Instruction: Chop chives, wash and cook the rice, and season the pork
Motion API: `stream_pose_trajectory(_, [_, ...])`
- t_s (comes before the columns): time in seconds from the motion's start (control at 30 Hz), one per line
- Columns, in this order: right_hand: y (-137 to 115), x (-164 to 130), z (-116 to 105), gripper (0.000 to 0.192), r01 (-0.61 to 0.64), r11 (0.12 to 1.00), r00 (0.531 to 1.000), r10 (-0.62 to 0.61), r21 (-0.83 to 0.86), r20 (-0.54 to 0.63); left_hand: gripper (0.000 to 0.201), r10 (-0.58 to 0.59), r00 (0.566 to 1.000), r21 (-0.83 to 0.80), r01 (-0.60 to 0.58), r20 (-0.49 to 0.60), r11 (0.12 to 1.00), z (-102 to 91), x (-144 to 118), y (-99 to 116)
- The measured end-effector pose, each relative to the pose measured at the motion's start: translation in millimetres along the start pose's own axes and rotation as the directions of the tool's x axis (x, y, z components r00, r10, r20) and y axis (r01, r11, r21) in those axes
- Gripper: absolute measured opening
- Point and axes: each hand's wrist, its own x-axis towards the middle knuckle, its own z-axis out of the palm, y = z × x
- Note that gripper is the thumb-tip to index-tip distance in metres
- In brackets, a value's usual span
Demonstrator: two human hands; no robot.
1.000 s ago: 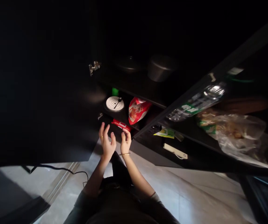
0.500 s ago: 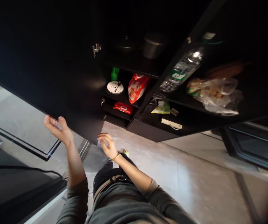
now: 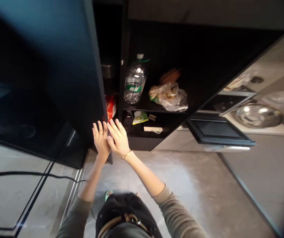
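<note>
Standing at a dark cabinet, both hands are raised side by side near the centre of the frame, at the lower part of the cabinet door (image 3: 81, 69). That door fills much of the upper left, its long edge running down to just below the hands. The left hand (image 3: 101, 140), a ring on one finger, is open, fingers straight and pointing up the frame. The right hand (image 3: 119, 138), with a bracelet (image 3: 126, 154) at its wrist, is open too, fingers extended, its thumb overlapping the left hand in view. Neither hand grips anything; whether the palms press on the door cannot be told.

Just above the hands, a red packet (image 3: 110, 106) shows past the door's edge. Right of it, in upper centre, a clear bottle (image 3: 134, 84) with a green label stands on a shelf (image 3: 142, 107), beside a clear plastic bag (image 3: 173, 97). Below, a yellow-green packet (image 3: 140, 117) and a white bar (image 3: 153, 129) lie in the lower compartment. At right, a metal basin (image 3: 259, 115) sits on a pale desk (image 3: 266, 130).
</note>
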Motion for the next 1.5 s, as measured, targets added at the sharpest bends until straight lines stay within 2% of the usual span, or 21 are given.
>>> stream_pose_trajectory(0.07, [31.2, 50.0, -19.8, 0.057, 0.042, 0.983, 0.995, -0.025, -0.181, 0.096, 0.056, 0.058, 0.993, 0.05, -0.063, 0.101, 0.997, 40.9, 37.1, 15.4])
stream_pose_trajectory(0.13, [64.0, 91.3, -28.7, 0.057, 0.095, 0.956, 0.983, -0.047, -0.276, 0.175, 0.06, 0.074, 0.986, 0.088, -0.088, 0.149, 0.992, 72.9, 69.6, 27.4])
stream_pose_trajectory(0.23, [110.2, 131.2, -25.4, 0.058, 0.153, 0.947, 0.969, -0.088, -0.283, 0.231, 0.068, 0.056, 0.986, 0.109, -0.074, 0.157, 0.991, 103.4, 105.4, 38.8])
stream_pose_trajectory(0.3, [133.7, 146.2, -16.8, 0.06, 0.137, 0.961, 0.976, -0.089, -0.242, 0.197, 0.068, 0.053, 0.983, 0.093, -0.07, 0.174, 0.993, 115.4, 124.1, 43.0])
stream_pose_trajectory(0.4, [155.1, 161.9, -3.1, 0.065, 0.078, 0.98, 0.992, -0.057, -0.182, 0.116, 0.066, 0.033, 0.972, 0.072, -0.051, 0.233, 0.996, 129.9, 150.4, 46.7])
stream_pose_trajectory(0.57, [166.9, 185.9, 3.0, 0.066, 0.014, 0.981, 0.991, 0.012, -0.194, 0.132, 0.064, -0.023, 0.962, 0.079, 0.002, 0.271, 0.997, 154.9, 179.4, 47.2])
stream_pose_trajectory(0.67, [166.4, 191.7, -4.3, 0.064, 0.025, 0.975, 0.987, 0.01, -0.221, 0.158, 0.065, 0.002, 0.969, 0.084, -0.023, 0.249, 0.996, 158.5, 182.7, 44.0])
stream_pose_trajectory(0.73, [165.4, 180.5, -11.3, 0.06, -0.003, 0.97, 0.987, 0.042, -0.243, 0.153, 0.064, 0.018, 0.978, 0.061, -0.031, 0.21, 0.998, 155.1, 179.5, 43.4])
stream_pose_trajectory(0.8, [167.1, 148.2, -19.3, 0.056, -0.045, 0.967, 0.986, 0.083, -0.25, 0.146, 0.06, -0.009, 0.988, 0.031, 0.004, 0.155, 0.999, 153.8, 169.6, 48.2])
stream_pose_trajectory(0.9, [179.3, 55.4, -36.4, 0.052, -0.154, 0.966, 0.973, 0.185, -0.207, 0.137, 0.059, -0.054, 0.99, -0.039, 0.06, 0.127, 0.997, 172.9, 130.6, 76.5])
stream_pose_trajectory(0.97, [192.1, -28.8, -56.6, 0.052, -0.38, 0.913, 0.919, 0.391, -0.15, 0.051, 0.059, 0.058, 0.966, -0.18, -0.013, 0.251, 0.984, 201.6, 79.9, 115.5])
stream_pose_trajectory(1.0, [198.1, -74.7, -70.9, 0.052, -0.494, 0.862, 0.868, 0.496, -0.109, -0.012, 0.058, 0.141, 0.933, -0.287, -0.043, 0.331, 0.957, 217.8, 46.3, 141.1])
stream_pose_trajectory(1.03, [202.6, -121.8, -88.3, 0.051, -0.584, 0.81, 0.811, 0.579, -0.059, -0.086, 0.056, 0.251, 0.867, -0.418, -0.056, 0.429, 0.907, 233.5, 8.1, 169.9])
stream_pose_trajectory(1.1, [204.5, -215.9, -131.1, 0.045, -0.683, 0.729, 0.695, 0.665, 0.038, -0.274, 0.052, 0.437, 0.679, -0.622, 0.036, 0.59, 0.782, 257.9, -76.2, 233.9])
stream_pose_trajectory(1.17, [194.6, -305.0, -181.0, 0.038, -0.767, 0.634, 0.52, 0.705, 0.1, -0.482, 0.045, 0.596, 0.424, -0.698, 0.131, 0.682, 0.704, 269.4, -159.6, 301.3])
stream_pose_trajectory(1.2, [185.8, -345.8, -206.8, 0.035, -0.803, 0.583, 0.433, 0.71, 0.12, -0.555, 0.042, 0.67, 0.291, -0.723, 0.144, 0.683, 0.675, 270.5, -197.4, 335.4])
stream_pose_trajectory(1.27, [164.2, -418.0, -257.4, 0.028, -0.865, 0.472, 0.249, 0.698, 0.17, -0.672, 0.038, 0.778, 0.041, -0.773, 0.159, 0.627, 0.614, 266.1, -262.0, 403.3])
stream_pose_trajectory(1.33, [143.1, -476.5, -304.7, 0.024, -0.9, 0.369, 0.072, 0.652, 0.232, -0.754, 0.038, 0.83, -0.165, -0.808, 0.189, 0.533, 0.557, 257.2, -312.8, 470.0])
stream_pose_trajectory(1.4, [127.8, -522.6, -348.1, 0.024, -0.906, 0.291, -0.087, 0.583, 0.307, -0.808, 0.042, 0.843, -0.305, -0.822, 0.238, 0.442, 0.517, 248.1, -352.8, 533.2])
stream_pose_trajectory(1.47, [120.6, -558.7, -388.1, 0.026, -0.889, 0.25, -0.211, 0.522, 0.384, -0.827, 0.046, 0.84, -0.394, -0.819, 0.285, 0.373, 0.498, 242.3, -384.5, 590.0])
stream_pose_trajectory(1.5, [120.0, -573.8, -407.1, 0.027, -0.874, 0.244, -0.257, 0.503, 0.421, -0.825, 0.046, 0.835, -0.425, -0.815, 0.302, 0.349, 0.494, 241.6, -397.6, 615.7])
